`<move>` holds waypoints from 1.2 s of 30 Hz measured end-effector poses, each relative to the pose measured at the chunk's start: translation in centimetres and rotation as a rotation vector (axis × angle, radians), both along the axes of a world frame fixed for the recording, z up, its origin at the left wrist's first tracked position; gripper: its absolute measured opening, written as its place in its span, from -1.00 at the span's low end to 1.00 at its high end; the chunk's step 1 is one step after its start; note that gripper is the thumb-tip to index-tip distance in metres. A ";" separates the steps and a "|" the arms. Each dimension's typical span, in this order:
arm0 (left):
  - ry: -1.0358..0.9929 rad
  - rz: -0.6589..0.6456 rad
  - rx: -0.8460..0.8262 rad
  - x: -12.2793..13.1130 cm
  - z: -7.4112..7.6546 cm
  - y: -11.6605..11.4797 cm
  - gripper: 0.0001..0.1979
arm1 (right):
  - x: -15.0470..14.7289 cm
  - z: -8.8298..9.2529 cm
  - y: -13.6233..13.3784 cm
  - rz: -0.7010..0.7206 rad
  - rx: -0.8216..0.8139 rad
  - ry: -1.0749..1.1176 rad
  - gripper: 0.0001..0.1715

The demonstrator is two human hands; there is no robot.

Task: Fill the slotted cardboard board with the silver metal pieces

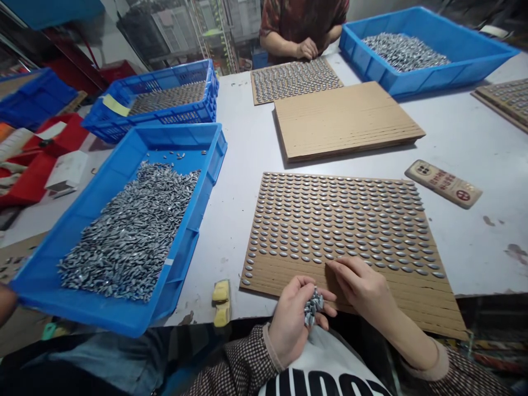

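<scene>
Cupped around a small heap of grey metal pieces [313,308], my left hand [295,316] is just below the front edge of a cardboard sheet [284,269]. My right hand [363,286] reaches over that sheet, thumb and fingers pinched at its surface near the lowest row; what the fingertips hold, if anything, is hidden. Rows of shiny, pointed-oval metal pieces [338,214] cover most of the sheet. Bare corrugated strips show along its near side, and a short column of pieces runs down the left edge.
A blue tray [165,275] heaped with loose metal pieces stands at left, a blue crate [165,113] behind it. Stacked cardboard [346,121] lies beyond my sheet. A printed block [443,183] is at right, a yellow object [221,302] near the front edge. Another person [303,33] works opposite.
</scene>
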State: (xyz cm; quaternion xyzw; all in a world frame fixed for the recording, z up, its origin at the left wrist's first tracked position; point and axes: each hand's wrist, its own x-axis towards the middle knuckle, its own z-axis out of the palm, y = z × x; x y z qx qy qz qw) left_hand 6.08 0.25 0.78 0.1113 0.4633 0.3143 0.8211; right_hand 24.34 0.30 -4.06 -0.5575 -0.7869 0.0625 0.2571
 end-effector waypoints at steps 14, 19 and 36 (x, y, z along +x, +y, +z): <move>0.046 0.041 0.055 -0.1 -0.4 0.0 -0.74 | 0.0 1.5 -0.2 0.006 -0.033 0.136 -0.72; 0.045 0.079 0.075 0.1 -0.3 0.1 -0.76 | -1.2 3.3 -1.8 0.010 -0.180 0.468 -0.79; -0.038 -0.006 -0.031 1.8 -0.1 0.3 -0.75 | 1.0 1.4 -2.5 -0.042 0.045 0.284 -0.61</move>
